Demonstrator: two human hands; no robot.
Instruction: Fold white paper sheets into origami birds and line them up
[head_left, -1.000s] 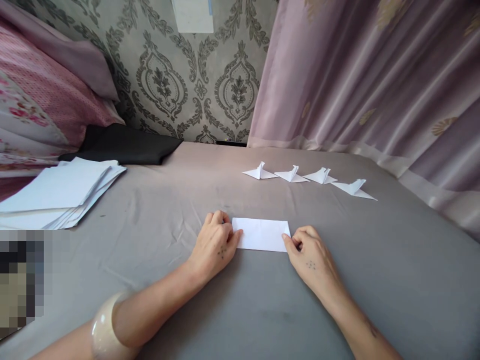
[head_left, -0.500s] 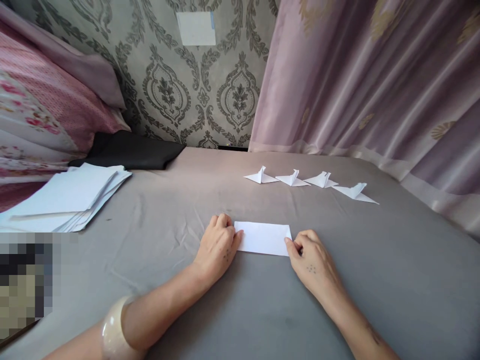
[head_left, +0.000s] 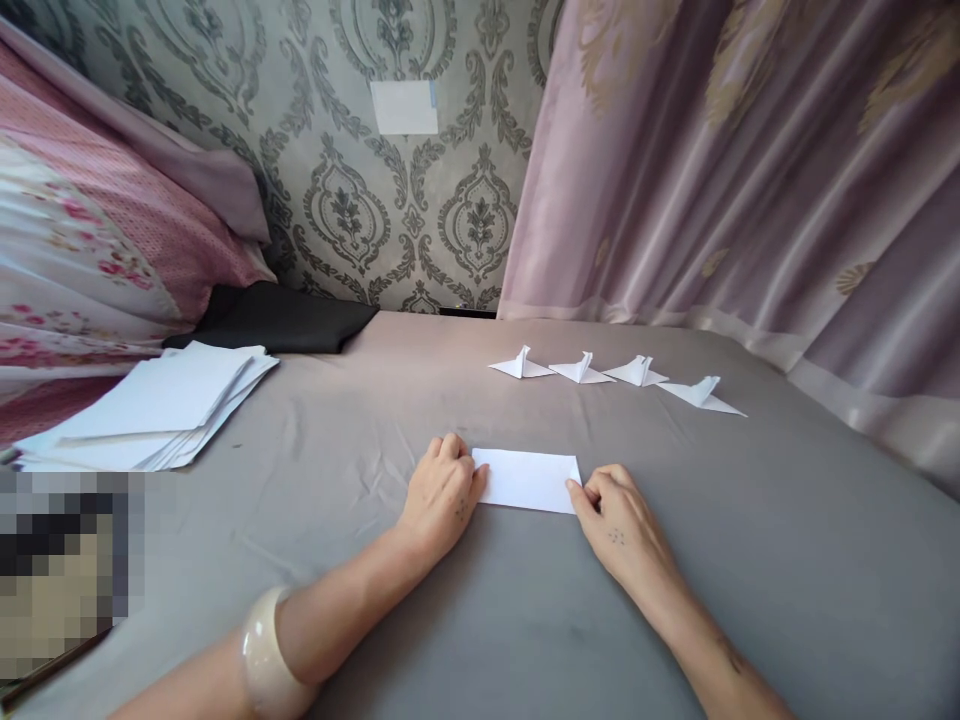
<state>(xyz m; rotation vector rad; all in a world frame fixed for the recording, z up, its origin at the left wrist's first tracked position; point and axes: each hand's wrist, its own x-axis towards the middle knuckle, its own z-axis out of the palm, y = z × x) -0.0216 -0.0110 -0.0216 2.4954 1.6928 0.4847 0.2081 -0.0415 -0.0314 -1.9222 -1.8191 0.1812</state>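
A folded white sheet of paper [head_left: 526, 481], now a narrow rectangle, lies between my hands on the grey cloth. My left hand [head_left: 442, 490] pinches its left end, thumb on top and fingers curled at the edge. At the other end, my right hand [head_left: 613, 515] grips the right edge, its thumb near a small turned corner. Whatever lies under the fingers of both hands is hidden. Beyond the paper, several folded white paper birds [head_left: 581, 368] stand in a row.
To the left lies a stack of white paper sheets [head_left: 161, 395], with a black folded cloth [head_left: 277, 320] behind it. A pixelated patch [head_left: 60, 580] covers the lower left. Pink curtains [head_left: 675, 170] hang at the right, and patterned wallpaper [head_left: 345, 210] backs the grey-covered surface [head_left: 487, 620].
The camera view has tilted up slightly, so the scene sits lower. The turned corner at the paper's right end looks smaller under my right thumb. Both hands keep their hold.
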